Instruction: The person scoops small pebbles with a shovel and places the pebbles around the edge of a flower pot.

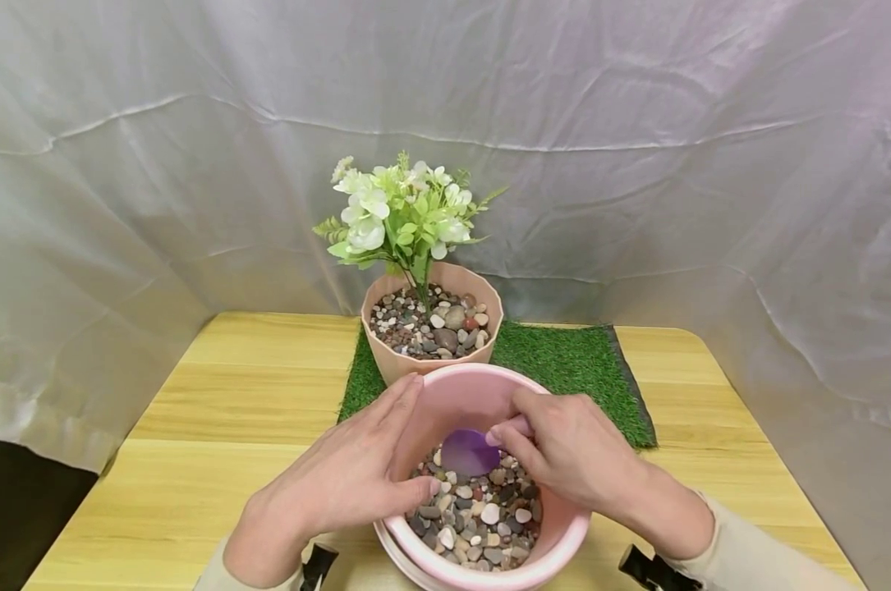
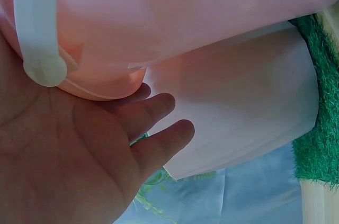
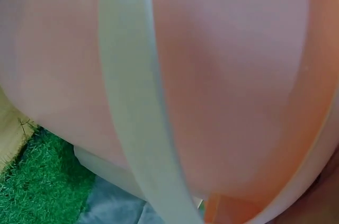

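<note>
A pink bucket (image 1: 482,379) stands at the table's front edge, with multicoloured pebbles (image 1: 482,525) inside. My right hand (image 1: 578,447) reaches over its right rim and grips the handle of a small purple shovel (image 1: 469,453). The shovel's blade touches the pebbles near the far wall. Laid over the left rim, my left hand (image 1: 342,476) has its fingers extended and its thumb inside the bucket. The left wrist view shows the palm against the bucket's outer side, beside the white bucket handle (image 2: 36,23). In the right wrist view, the bucket wall hides the shovel.
Behind the bucket, a peach flowerpot (image 1: 430,361) holds pebbles and a plant with white flowers (image 1: 404,209). The pot stands on a green turf mat (image 1: 563,361) on the wooden table (image 1: 216,460). A grey curtain (image 1: 637,205) hangs around the table.
</note>
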`<state>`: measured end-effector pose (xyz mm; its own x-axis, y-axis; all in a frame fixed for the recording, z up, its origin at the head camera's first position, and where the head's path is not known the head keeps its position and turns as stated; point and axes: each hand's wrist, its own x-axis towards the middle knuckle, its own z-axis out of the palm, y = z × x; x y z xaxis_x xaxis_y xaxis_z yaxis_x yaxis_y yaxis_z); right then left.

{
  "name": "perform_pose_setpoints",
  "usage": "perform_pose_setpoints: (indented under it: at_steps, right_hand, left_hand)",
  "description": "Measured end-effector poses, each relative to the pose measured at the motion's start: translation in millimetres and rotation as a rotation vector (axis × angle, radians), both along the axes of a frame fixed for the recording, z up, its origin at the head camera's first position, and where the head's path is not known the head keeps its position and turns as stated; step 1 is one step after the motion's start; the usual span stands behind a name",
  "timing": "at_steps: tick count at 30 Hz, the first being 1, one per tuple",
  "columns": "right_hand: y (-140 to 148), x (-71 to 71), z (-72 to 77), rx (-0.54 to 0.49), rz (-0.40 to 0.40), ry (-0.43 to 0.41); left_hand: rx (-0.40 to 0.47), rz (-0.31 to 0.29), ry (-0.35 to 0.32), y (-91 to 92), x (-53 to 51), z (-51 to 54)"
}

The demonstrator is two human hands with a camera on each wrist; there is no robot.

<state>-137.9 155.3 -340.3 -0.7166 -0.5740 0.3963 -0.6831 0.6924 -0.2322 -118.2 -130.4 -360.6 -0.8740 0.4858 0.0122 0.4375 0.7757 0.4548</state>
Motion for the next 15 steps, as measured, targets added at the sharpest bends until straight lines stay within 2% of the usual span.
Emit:
perform_pose_setpoints:
  at_steps: [9,12,15]
  right_hand:
    - [3.0,5.3,15.7,0.021,0.056,-0.029]
    - [5.3,8.8,24.0,0.059,-0.009,-0.016]
    - [8.0,11.2,30.5,0.12,-0.113,0.029]
  left_hand:
    - [0.003,-0.002,0.007,-0.5,0.3,-0.9]
    - [0.003,-0.005,0.009,-0.4,0.3,-0.9]
    - [0.0,-0.006,0.01,-0.6,0.2,-0.5]
